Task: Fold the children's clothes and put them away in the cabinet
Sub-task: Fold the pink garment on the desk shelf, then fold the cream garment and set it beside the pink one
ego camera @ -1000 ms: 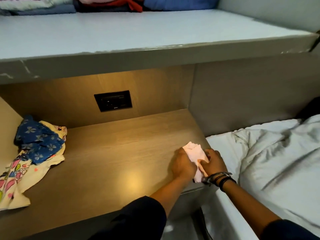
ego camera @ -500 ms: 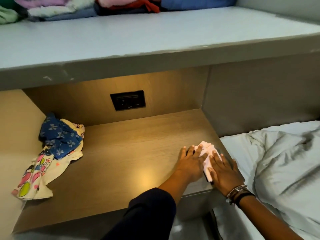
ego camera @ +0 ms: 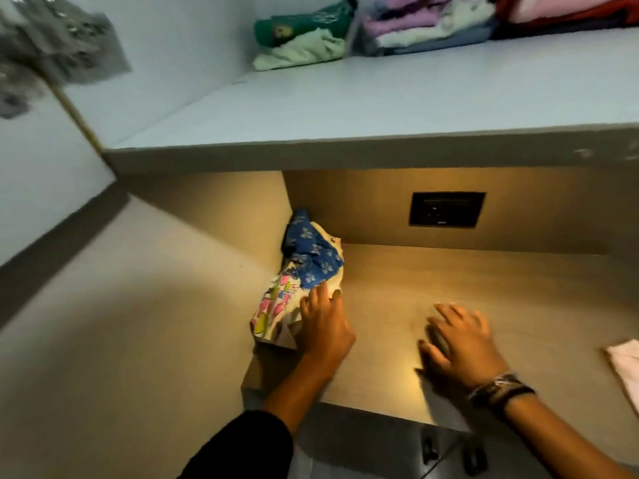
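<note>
A crumpled pile of children's clothes lies in the left corner of the wooden shelf (ego camera: pixel 484 292): a blue flowered garment (ego camera: pixel 313 259) on top of a cream printed garment (ego camera: pixel 276 305). My left hand (ego camera: pixel 325 326) rests on the cream garment's near edge, fingers spread; whether it grips the cloth is unclear. My right hand (ego camera: pixel 460 340) hovers blurred over the bare shelf, fingers apart and holding nothing. A folded pink garment (ego camera: pixel 626 368) lies at the shelf's right edge, away from both hands.
A grey upper shelf (ego camera: pixel 380 98) overhangs the wooden one and carries folded clothes at the back: a green stack (ego camera: pixel 301 39) and a purple, white and blue stack (ego camera: pixel 428 25). A black wall socket (ego camera: pixel 446 209) sits in the back panel. A grey side panel slopes at left.
Both hands left the folded pink garment and moved left across the shelf. My left hand now touches the clothes pile. The view swung left, away from the bed.
</note>
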